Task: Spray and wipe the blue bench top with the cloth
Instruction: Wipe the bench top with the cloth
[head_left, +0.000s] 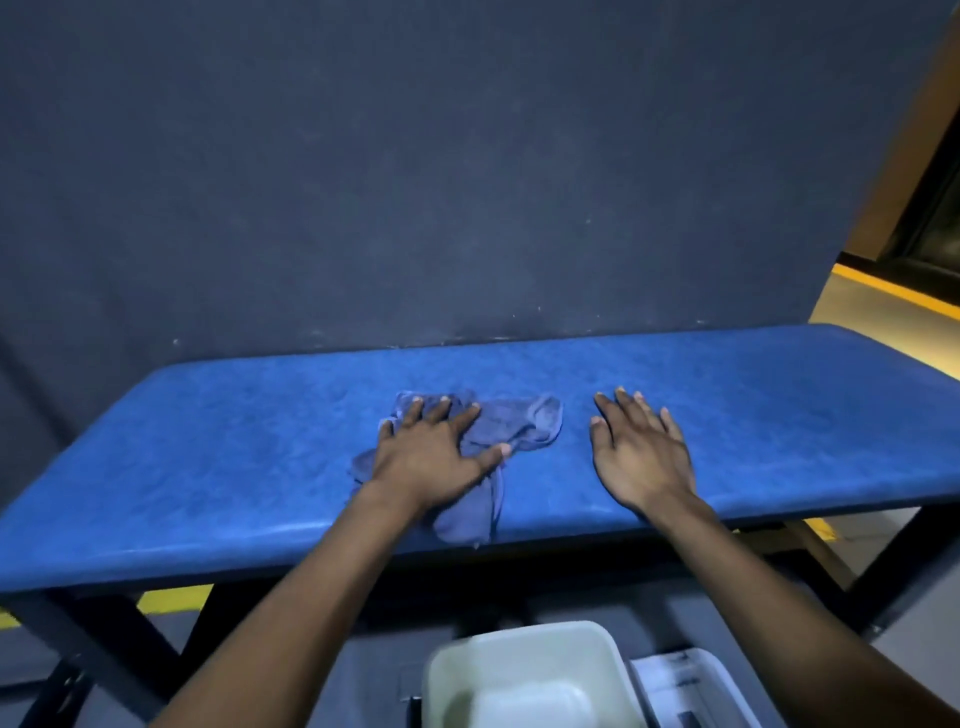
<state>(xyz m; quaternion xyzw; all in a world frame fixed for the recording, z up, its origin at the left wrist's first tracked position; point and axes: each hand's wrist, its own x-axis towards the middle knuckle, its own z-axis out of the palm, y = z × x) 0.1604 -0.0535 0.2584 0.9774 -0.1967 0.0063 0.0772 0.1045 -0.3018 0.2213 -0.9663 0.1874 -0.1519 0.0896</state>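
Left hand (434, 449) lies flat, fingers spread, on the crumpled cloth (498, 431); right hand (641, 449) rests splayed on the bare bench (234, 457) beside it. Bunched like that, the cloth may skip patches.

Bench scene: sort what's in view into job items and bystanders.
Job items:
- blue bench top
- cloth, pressed flat under the left hand
- right hand, flat on the bench, empty

Lying about:
- white tub on the floor
- white container beside it

No spray bottle visible.
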